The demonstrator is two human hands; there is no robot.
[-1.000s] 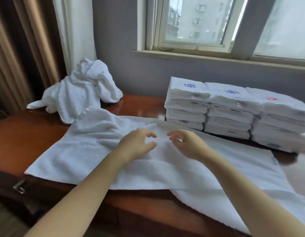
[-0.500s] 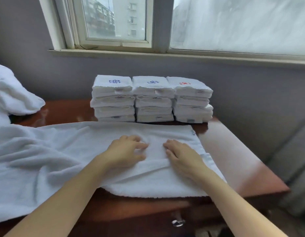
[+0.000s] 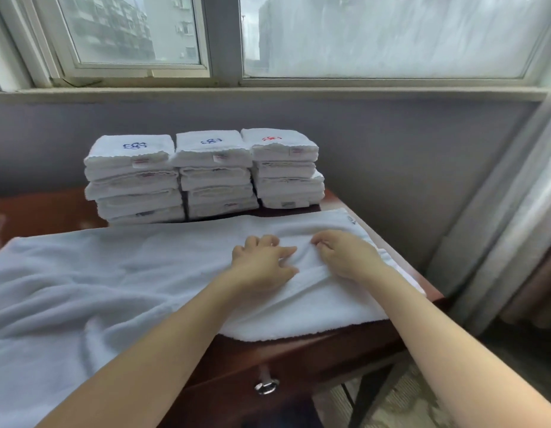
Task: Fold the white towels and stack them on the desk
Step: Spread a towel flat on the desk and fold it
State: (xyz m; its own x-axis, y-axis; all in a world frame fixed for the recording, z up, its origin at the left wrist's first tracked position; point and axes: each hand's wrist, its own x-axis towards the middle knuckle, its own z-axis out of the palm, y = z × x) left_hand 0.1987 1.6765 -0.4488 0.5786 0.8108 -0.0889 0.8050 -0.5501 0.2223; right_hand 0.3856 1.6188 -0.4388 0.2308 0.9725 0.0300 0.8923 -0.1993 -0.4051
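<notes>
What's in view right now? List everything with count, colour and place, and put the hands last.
spread towel: one, white, laid across the desk, near edge hanging over the front
folded towel stacks: three, white, side by side at the back of the desk; blue emblems on the left two, red on the right one
desk: one, reddish-brown wood, under the window
drawer pull: one, silver, on the desk front
window: one, white frame, above the stacks
wall: grey, behind the desk
curtain: one, pale, far right
left hand: one, bare, fingers curled into the spread towel near its right end
right hand: one, bare, beside the left, pinching the same towel
</notes>
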